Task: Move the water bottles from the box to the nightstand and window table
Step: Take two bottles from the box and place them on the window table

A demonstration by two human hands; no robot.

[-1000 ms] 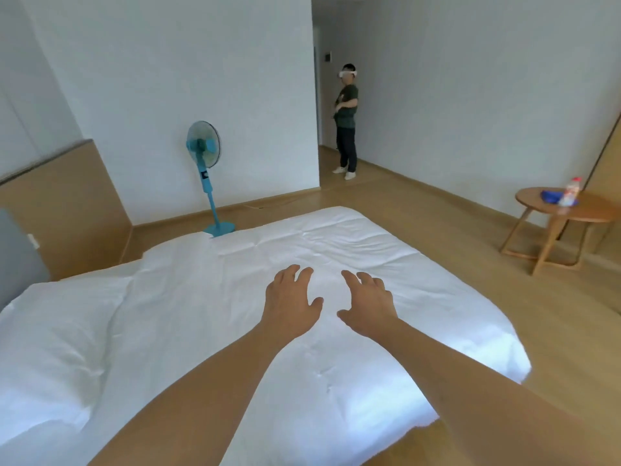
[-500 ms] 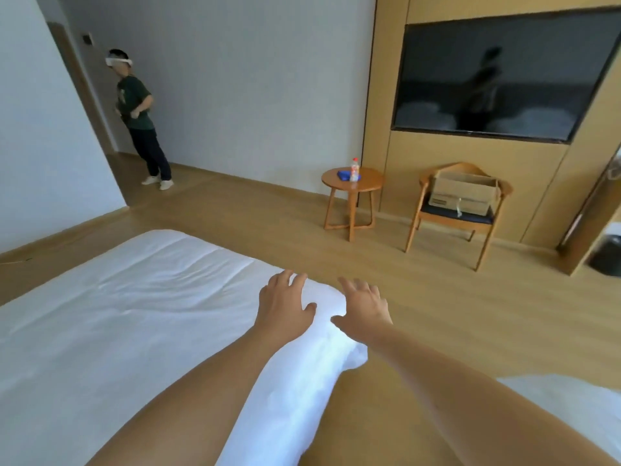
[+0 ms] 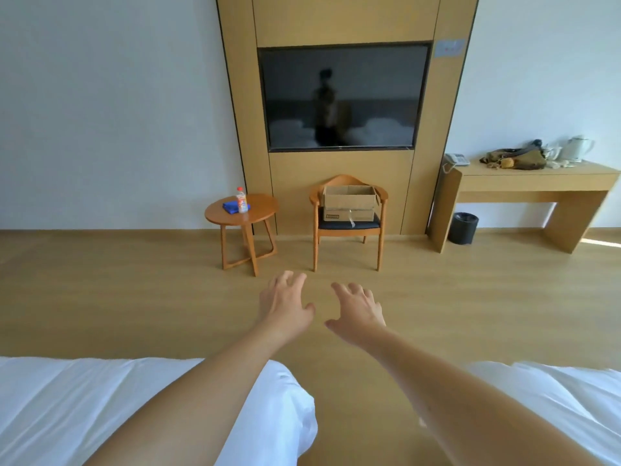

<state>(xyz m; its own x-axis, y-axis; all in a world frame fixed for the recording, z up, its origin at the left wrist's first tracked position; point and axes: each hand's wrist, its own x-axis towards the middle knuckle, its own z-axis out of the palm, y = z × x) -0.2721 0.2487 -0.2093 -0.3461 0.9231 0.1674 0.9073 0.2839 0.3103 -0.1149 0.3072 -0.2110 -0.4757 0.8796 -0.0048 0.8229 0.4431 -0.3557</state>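
Observation:
An open cardboard box sits on a wooden chair below the wall television; its contents are hidden by its walls. One water bottle with a red cap stands on a round wooden side table, left of the chair. My left hand and my right hand reach forward over the floor with fingers spread, holding nothing, well short of the chair.
A blue cloth lies beside the bottle. White beds fill the lower left and lower right, with a floor gap between them. A desk with a phone, bag and kettle stands at the right, a black bin beneath.
The view has swung right from the bed and the standing person to face the television wall, chair and box. Both hands stay stretched out and empty.

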